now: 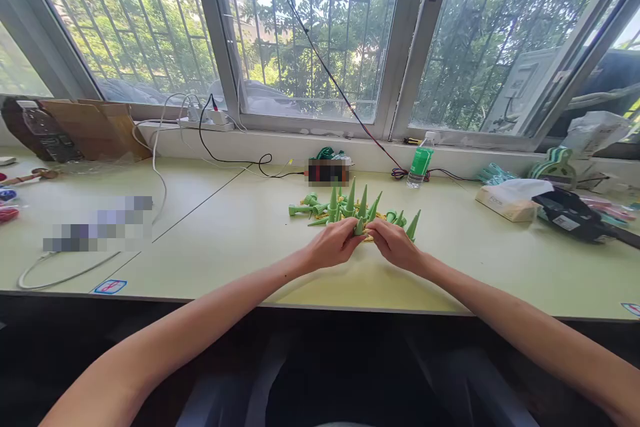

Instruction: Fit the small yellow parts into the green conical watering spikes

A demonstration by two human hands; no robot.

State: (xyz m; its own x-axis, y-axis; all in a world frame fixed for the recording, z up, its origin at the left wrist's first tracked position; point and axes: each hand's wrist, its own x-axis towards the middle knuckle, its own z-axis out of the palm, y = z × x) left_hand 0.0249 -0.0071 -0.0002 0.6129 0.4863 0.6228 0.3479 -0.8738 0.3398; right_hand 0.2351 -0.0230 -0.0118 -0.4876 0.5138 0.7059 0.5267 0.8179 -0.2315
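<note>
My left hand [334, 242] is closed, its thumb and fingers gripping a small green plastic spike [359, 226] that points upward. Close beside it, my right hand [398, 245] is pinched shut near the same spike; what lies between its fingertips is too small to make out, with a bit of yellow showing there. Just beyond both hands, several green cone-shaped spikes [351, 199] stand point up. Others lie on their sides, among them a green tube-like piece [299, 210] at the left. Yellow strands show between the pieces, partly hidden by my hands.
A bottle with a green label [420, 161] stands by the window wall. To the right are a tissue pack [511, 200] and a black device [573, 215]. A white cable [163, 180] and a blurred-out object [100, 223] lie left. The table's front edge [370, 309] runs below my forearms.
</note>
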